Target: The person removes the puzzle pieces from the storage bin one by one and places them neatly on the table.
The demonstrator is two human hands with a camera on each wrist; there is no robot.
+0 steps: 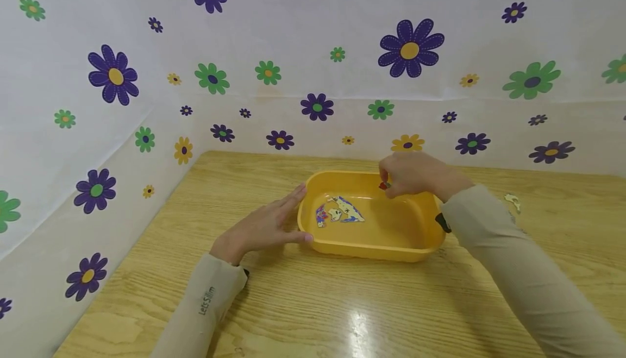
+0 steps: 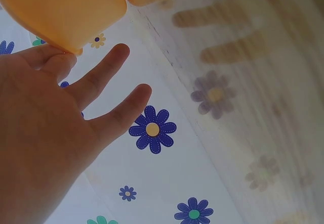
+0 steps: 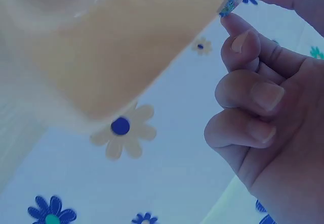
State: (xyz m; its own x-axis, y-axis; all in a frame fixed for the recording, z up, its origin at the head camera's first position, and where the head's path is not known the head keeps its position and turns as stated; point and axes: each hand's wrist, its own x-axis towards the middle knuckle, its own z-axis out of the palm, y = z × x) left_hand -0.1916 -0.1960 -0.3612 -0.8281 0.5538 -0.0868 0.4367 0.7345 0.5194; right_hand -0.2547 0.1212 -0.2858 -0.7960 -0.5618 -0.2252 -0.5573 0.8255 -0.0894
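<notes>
A yellow plastic basin point(image 1: 376, 248) stands on the wooden table. My left hand point(image 1: 266, 225) rests against its left end, fingers spread and mostly straight, thumb at the front corner. In the left wrist view, fingertips of the left hand point(image 2: 55, 107) touch the basin's rim point(image 2: 76, 51). Over the basin's far right part, my right hand point(image 1: 411, 173) pinches a small flat coloured piece point(image 1: 384, 186) between thumb and forefinger. The right wrist view shows this piece point(image 3: 233, 0) edge-on, with the other fingers curled. Flat printed cutouts point(image 1: 351, 211) lie at the left inside the basin.
Right of the basin, a pale cutout point(image 1: 512, 201) lies on the table point(image 1: 293, 303), with more bits partly hidden by the right sleeve point(image 1: 508, 260). A flower-patterned white sheet point(image 1: 293, 32) rises behind the table and along its left side.
</notes>
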